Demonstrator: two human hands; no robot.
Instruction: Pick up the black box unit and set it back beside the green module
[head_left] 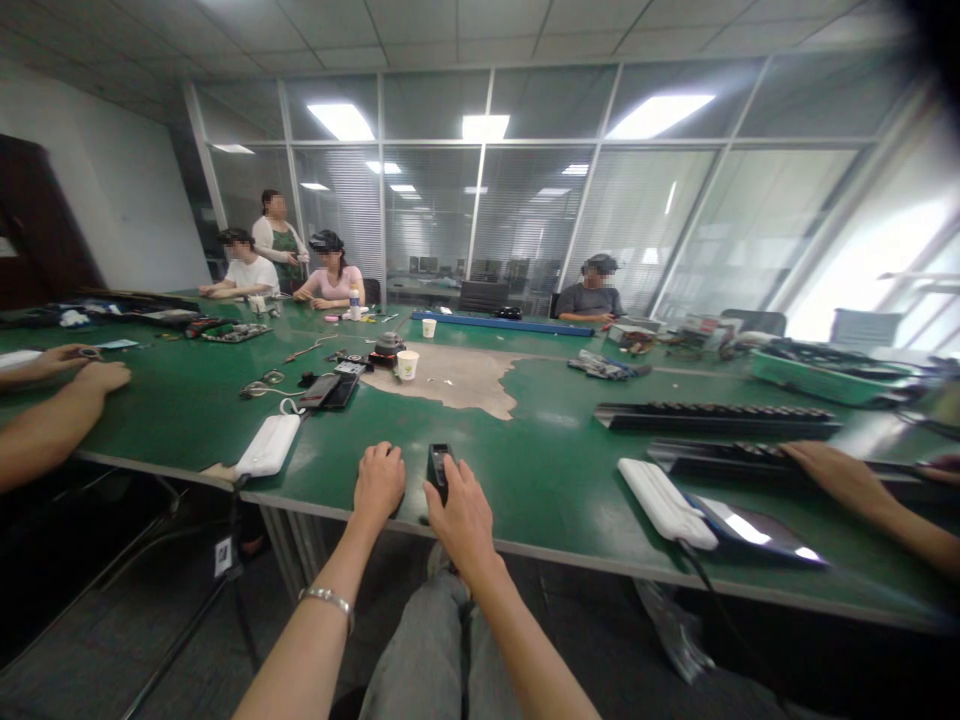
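My right hand rests at the near edge of the green table, its fingers closed over a small black oblong device. The device's upper end sticks out past my fingers; I cannot make out its exact kind. To the left of it, my left hand lies palm down on the tabletop with the fingers curled in. Nothing shows in that hand, and its palm is hidden. A narrow strip of table separates the two hands.
A white power bank lies left, another white device and a tablet right. Beyond are a paper cup, a brown sheet and black rails. Co-workers' hands are at both sides; several people are across the table.
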